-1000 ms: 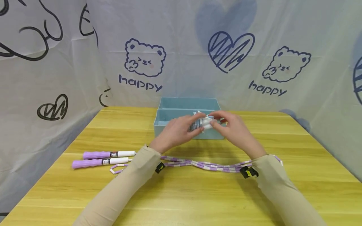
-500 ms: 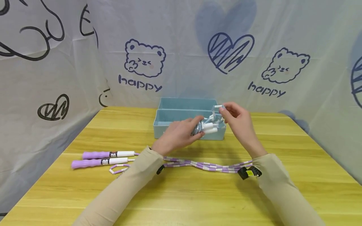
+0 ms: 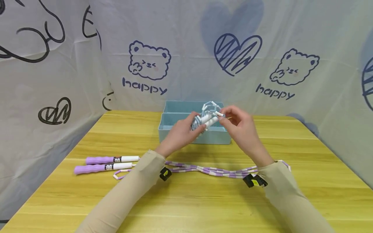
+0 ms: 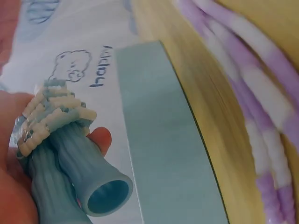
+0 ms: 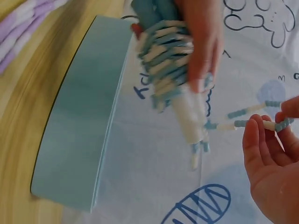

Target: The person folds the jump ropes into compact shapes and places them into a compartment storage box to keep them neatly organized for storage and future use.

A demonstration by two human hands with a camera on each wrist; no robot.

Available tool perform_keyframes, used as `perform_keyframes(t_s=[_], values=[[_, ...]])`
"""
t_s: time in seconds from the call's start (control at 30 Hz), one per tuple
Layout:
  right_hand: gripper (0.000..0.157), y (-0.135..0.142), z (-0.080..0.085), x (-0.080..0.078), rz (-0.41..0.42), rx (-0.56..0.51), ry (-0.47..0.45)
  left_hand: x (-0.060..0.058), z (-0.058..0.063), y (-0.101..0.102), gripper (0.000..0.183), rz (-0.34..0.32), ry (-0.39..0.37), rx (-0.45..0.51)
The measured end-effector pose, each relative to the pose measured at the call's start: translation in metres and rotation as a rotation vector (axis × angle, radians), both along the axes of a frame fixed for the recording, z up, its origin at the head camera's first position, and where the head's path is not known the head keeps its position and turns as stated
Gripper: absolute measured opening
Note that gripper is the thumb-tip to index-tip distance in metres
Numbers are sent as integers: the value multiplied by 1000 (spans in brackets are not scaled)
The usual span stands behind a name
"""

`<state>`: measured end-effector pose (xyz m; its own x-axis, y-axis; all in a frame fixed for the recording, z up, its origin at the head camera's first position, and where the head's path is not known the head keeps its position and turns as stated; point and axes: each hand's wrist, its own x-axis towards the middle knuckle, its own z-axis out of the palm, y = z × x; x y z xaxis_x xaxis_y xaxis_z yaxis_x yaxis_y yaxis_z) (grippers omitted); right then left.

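Over the light-blue box, my left hand point(image 3: 181, 132) grips a blue-and-white beaded jump rope point(image 3: 206, 119). Its two blue handles point(image 4: 91, 168) lie side by side, and beaded cord is wound tightly round them. White handle ends point(image 5: 189, 116) stick out past the coil. My right hand point(image 3: 243, 127) pinches a free length of the beaded cord point(image 5: 226, 126) between thumb and fingers. Part of that cord arches in a loose loop point(image 3: 211, 104) above the handles. The left palm hides some of the coil.
The light-blue box point(image 3: 215, 140), with a divider across it, stands at the table's back edge below the hands. A purple-and-white beaded jump rope point(image 3: 212, 171) stretches across the table under both forearms, its purple handles point(image 3: 94, 160) at the left. Behind hangs a printed white cloth point(image 3: 186, 71).
The right hand drew a beaded strand out to the right, then came back left toward the handles. A loop now rises above the coil. The left hand shifted slightly left and up.
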<state>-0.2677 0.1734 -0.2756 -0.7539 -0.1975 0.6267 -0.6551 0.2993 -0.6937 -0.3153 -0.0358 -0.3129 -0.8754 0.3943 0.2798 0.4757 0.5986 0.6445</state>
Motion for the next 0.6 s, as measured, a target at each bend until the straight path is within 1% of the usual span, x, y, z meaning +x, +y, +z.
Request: perform_keyframes(t_s=[0.1,0.17,0.23,0.3,0.43,0.6], values=[[10,-2,-8,-6,-54,108,96,-3,-1,-5,45,9,-67,127],[9,-4,-12,-6,-76,170,170,-3,-1,-5,45,22,-98,175],[9,-8,-16,-7,-79,232,243,-3,-2,-5,46,33,-116,214],[8,-13,-21,-7,-66,287,296,-3,-2,-5,45,34,-140,263],[5,-25,-31,-4,-34,384,348,-3,-3,-5,38,10,-205,399],[5,-34,-44,-2,-36,429,368,-3,-5,-3,36,-46,-294,553]])
